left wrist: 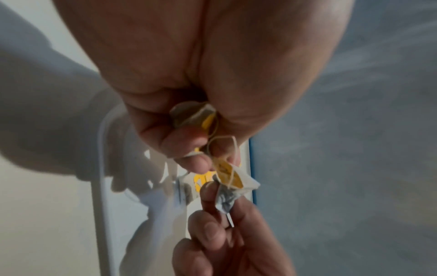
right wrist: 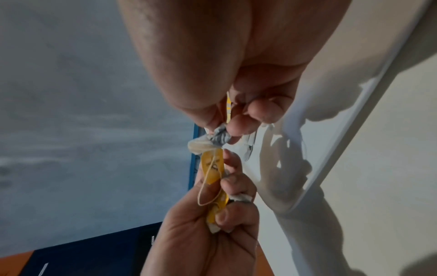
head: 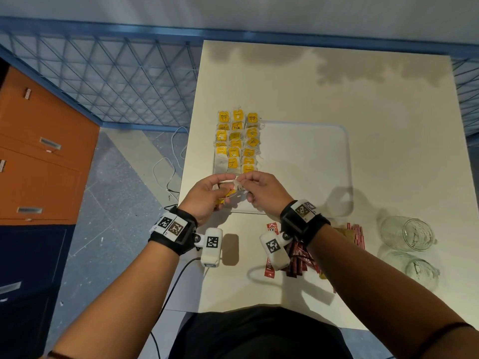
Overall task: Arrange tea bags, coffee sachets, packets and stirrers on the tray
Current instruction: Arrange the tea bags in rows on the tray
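A white tray (head: 311,141) lies on the table, with tea bags (head: 237,141) with yellow tags laid in three columns on its left part. Over the tray's near left corner my two hands meet. My left hand (head: 215,193) grips a small bunch of tea bags (left wrist: 189,115) in curled fingers. My right hand (head: 256,187) pinches one crumpled tea bag (right wrist: 220,138) whose yellow tag (right wrist: 212,168) and string still lie against the left fingers (right wrist: 227,216). Red coffee sachets (head: 298,260) and more packets (head: 355,234) lie on the table under my right wrist.
Two glass jars (head: 407,233) lie on their sides at the table's right. An orange drawer cabinet (head: 39,151) and a blue wire fence (head: 103,73) stand to the left. A white cable (head: 168,164) trails on the floor by the table's left edge.
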### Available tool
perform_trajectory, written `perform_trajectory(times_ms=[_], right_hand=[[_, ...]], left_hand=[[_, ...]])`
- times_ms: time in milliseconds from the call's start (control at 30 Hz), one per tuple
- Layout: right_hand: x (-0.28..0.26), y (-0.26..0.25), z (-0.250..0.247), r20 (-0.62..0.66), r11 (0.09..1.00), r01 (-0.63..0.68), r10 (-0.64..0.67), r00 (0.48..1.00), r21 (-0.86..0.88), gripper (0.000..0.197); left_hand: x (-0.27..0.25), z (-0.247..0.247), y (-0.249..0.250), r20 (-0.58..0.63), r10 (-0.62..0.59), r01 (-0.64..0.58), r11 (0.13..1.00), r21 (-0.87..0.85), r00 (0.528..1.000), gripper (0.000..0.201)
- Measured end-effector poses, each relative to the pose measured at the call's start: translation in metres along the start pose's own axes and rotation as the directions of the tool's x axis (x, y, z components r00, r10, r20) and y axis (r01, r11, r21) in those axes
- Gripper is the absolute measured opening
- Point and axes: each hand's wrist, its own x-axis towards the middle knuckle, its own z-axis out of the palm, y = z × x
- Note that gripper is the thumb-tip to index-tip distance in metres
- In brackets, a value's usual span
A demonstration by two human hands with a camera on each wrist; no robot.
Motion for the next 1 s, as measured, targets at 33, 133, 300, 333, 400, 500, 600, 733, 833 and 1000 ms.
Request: perform_trajectory(times_ms=[33, 133, 300, 333, 400, 500, 600, 733, 833, 1000], right_hand=[[0.000, -0.002, -0.001, 0.002, 1.000, -0.006, 0.006, 1.000, 0.006, 0.018], [-0.001, -0.004, -0.003, -0.006, 1.000, -0.012, 0.012, 1.000, 0.006, 0.017], [0.001, -0.002, -0.004, -0.057, 0.996, 0.060, -0.064, 0.996, -0.068, 0.011], [0.000, -0.002, -0.004, -0.062, 0.994, 0.069, -0.074, 0.995, -0.084, 0.012], [-0.001, 0.000, -0.004, -0.056, 0.991, 0.084, -0.090, 0.994, -0.101, 0.020], [-0.004, 0.001, -0.004, -0.029, 0.990, 0.079, -0.083, 0.996, -0.113, 0.027], [-0.007, 0.002, -0.003, -0.035, 0.991, 0.064, -0.069, 0.997, -0.121, 0.016], [-0.008, 0.006, -0.003, -0.040, 0.984, 0.063, -0.071, 0.997, -0.167, 0.009], [-0.012, 0.005, -0.005, -0.012, 0.979, 0.062, -0.065, 0.998, -0.195, 0.006], [-0.016, 0.003, -0.006, 0.013, 0.970, 0.051, -0.049, 0.999, -0.237, 0.012]], left_hand=[[-0.001, -0.001, -0.001, 0.004, 0.022, -0.022, 0.999, 0.041, 1.000, 0.027], [-0.003, 0.000, 0.000, -0.003, -0.003, 0.003, 0.998, 0.063, 1.000, 0.025], [-0.002, 0.001, 0.002, -0.066, -0.100, 0.102, 0.995, 0.016, 0.993, 0.016], [-0.001, 0.000, 0.000, -0.073, -0.092, 0.092, 0.996, -0.002, 0.993, 0.013], [0.001, -0.002, -0.001, -0.104, -0.069, 0.070, 0.998, -0.002, 0.992, 0.009], [0.002, -0.003, 0.001, -0.144, -0.032, 0.038, 0.999, 0.033, 0.989, 0.009], [0.002, -0.002, 0.004, -0.140, -0.027, 0.034, 0.998, 0.048, 0.990, 0.011], [0.001, 0.000, 0.006, -0.115, -0.021, 0.025, 0.999, 0.029, 0.993, 0.015], [-0.001, 0.001, 0.007, -0.115, 0.011, -0.006, 0.999, 0.045, 0.993, 0.011], [-0.004, 0.002, 0.010, -0.112, 0.084, -0.071, 0.991, 0.113, 0.990, 0.011]])
